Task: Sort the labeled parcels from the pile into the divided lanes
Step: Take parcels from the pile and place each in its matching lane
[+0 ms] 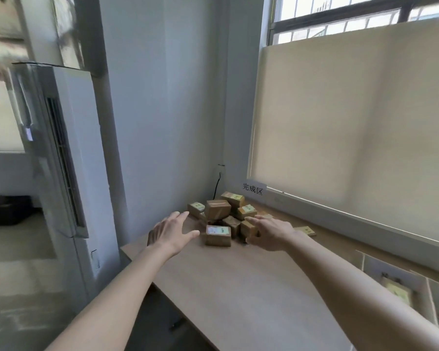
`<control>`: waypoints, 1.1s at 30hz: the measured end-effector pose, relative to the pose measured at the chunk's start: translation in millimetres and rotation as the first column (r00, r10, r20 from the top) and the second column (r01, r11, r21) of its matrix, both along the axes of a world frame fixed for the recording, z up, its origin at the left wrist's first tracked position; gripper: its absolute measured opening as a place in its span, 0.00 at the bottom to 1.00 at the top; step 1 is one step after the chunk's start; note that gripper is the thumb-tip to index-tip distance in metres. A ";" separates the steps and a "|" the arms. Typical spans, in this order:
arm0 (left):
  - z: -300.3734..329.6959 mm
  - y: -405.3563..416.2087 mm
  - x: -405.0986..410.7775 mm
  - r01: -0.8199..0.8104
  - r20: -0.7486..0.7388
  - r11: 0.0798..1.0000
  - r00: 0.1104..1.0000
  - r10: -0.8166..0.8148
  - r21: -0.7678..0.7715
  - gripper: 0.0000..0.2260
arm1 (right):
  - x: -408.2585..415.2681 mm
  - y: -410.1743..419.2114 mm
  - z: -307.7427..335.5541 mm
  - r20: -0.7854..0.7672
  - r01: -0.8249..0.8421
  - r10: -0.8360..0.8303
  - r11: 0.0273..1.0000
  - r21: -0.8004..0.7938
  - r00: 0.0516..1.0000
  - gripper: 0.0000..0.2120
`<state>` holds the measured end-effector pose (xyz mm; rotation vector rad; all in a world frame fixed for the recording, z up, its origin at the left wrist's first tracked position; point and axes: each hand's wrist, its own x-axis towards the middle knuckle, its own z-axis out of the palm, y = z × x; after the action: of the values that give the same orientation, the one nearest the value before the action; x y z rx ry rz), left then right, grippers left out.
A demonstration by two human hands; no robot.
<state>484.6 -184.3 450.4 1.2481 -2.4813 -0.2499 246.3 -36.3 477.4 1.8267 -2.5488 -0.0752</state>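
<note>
the two bare forearms lie nearest the camera and stretch over the pale wooden table (238,287) toward the pile of parcels (226,216) in the far corner. on the left, the left hand (171,233) hovers with its fingers straight and spread, holding nothing, just beside a small brown parcel (218,235) that has a white label on its top. further right, the right hand (270,233) touches the side of another parcel (247,229) with the fingers a little curved; i cannot tell if it already grips it or only rests on it. one flat parcel (306,230) lies apart from the pile, to the right of it. at the right edge the divided lanes (401,282) show as grey cardboard walls, with a labeled parcel lying in one lane.

i judge the step as picking the next parcels from the pile, so the sorting seems far from finished. the next move calls for closing on a box, reading its label and carrying it right to the matching lane. the parcels are small cardboard boxes with sharp corners and taped, a bit shiny surfaces; they look light and rigid, easy to hold
</note>
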 end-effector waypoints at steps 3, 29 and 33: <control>-7.4 -37.3 3.2 0.005 0.018 1.000 1.000 -0.005 0.012 0.33 | 3.0 -42.4 -6.4 0.000 -0.005 0.005 1.000 0.023 1.000 0.34; -87.4 -415.9 -206.5 0.182 0.163 0.979 0.967 -0.195 0.088 0.32 | -180.1 -404.4 -103.1 0.125 0.145 -0.155 0.986 0.085 0.980 0.33; -118.1 -453.5 -240.9 0.227 0.170 0.966 0.954 -0.246 0.125 0.32 | -205.5 -433.9 -127.3 0.142 0.180 -0.196 0.977 0.117 0.970 0.32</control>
<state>243.8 -637.8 332.3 1.0522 -2.8140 -0.3425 40.8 -470.2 350.1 1.6771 -2.8720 -0.0717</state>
